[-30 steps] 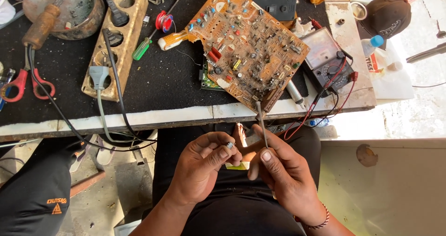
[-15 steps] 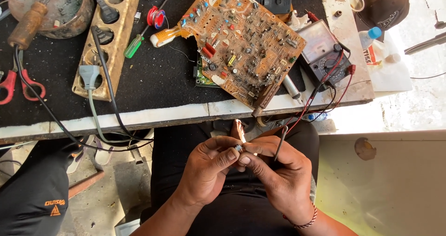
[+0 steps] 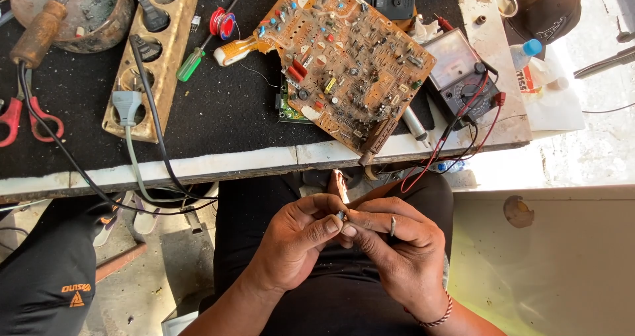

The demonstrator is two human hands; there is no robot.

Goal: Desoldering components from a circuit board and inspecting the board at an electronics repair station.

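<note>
While my hands were a little apart a second ago, with a thin lead running up from them toward the desk, they have now closed in on each other over my lap, below the desk's front edge. I read that as the work passing from reaching to close fingertip handling.

My left hand [image 3: 297, 243] is curled narrow, thumb and forefinger pinched on a tiny grey part [image 3: 341, 215]. My right hand [image 3: 397, 243] meets it from the other side, fingertips pressed to the same part, so it sits right between the two, touching both. It is too small for me to tell what it is. I can no longer follow the lead up from my fingers.

On the desk, going from the left edge: red-handled scissors [image 3: 20, 118], a wooden socket strip [image 3: 151, 58] with plugs in it, a green-handled screwdriver [image 3: 190, 65], then the big brown circuit board [image 3: 347, 58] tilted near the front edge above my hands. Just right of it a meter [image 3: 460, 71] lies with red and black leads [image 3: 450, 137] hanging over the front edge. A dark cap [image 3: 546, 8] rests at the far right corner.
</note>
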